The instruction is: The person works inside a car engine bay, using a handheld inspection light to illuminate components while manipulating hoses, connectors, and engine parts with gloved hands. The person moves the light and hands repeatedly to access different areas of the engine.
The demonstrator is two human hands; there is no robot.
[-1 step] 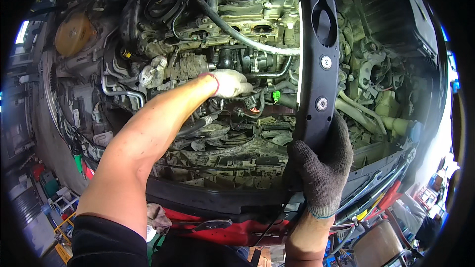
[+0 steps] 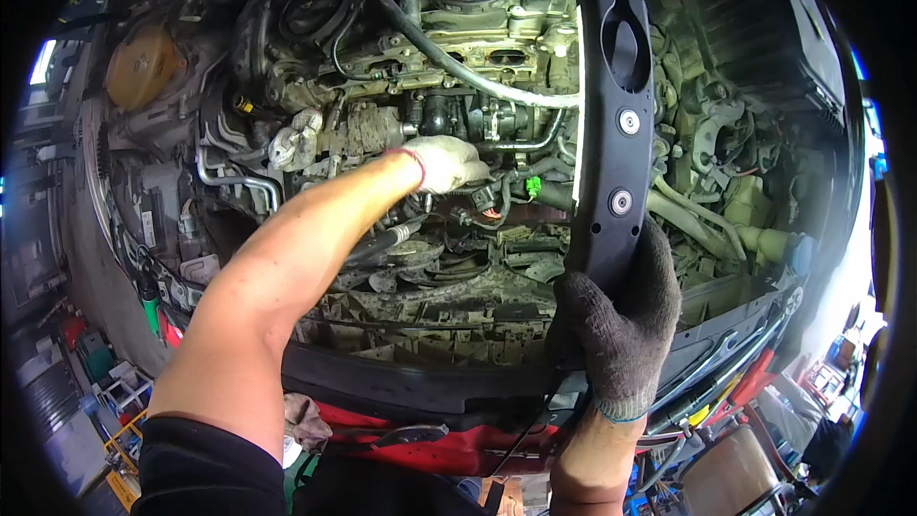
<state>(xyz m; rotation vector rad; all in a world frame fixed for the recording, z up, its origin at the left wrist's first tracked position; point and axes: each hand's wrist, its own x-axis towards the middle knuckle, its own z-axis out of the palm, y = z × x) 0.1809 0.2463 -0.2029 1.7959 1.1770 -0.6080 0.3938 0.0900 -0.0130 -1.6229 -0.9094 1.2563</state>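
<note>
I look down into an open, dirty engine bay [image 2: 458, 258]. My left hand [image 2: 444, 164], in a white glove, reaches deep into the middle of the engine and rests curled on a part beside a black hose [image 2: 430, 48]; what its fingers hold is hidden. My right hand [image 2: 621, 325], in a dark grey knit glove, grips the lower end of a long black lamp bar [image 2: 613, 124]. The bar stands upright over the right side of the engine, with a lit white strip along its left edge.
An amber fluid reservoir [image 2: 143, 67] sits at the far left and a round black filler cap [image 2: 315, 10] at the top. A small green connector [image 2: 532, 186] lies near my left hand. The black front crossmember [image 2: 411, 387] and a red panel [image 2: 430, 449] run below. Workshop clutter lines both lower corners.
</note>
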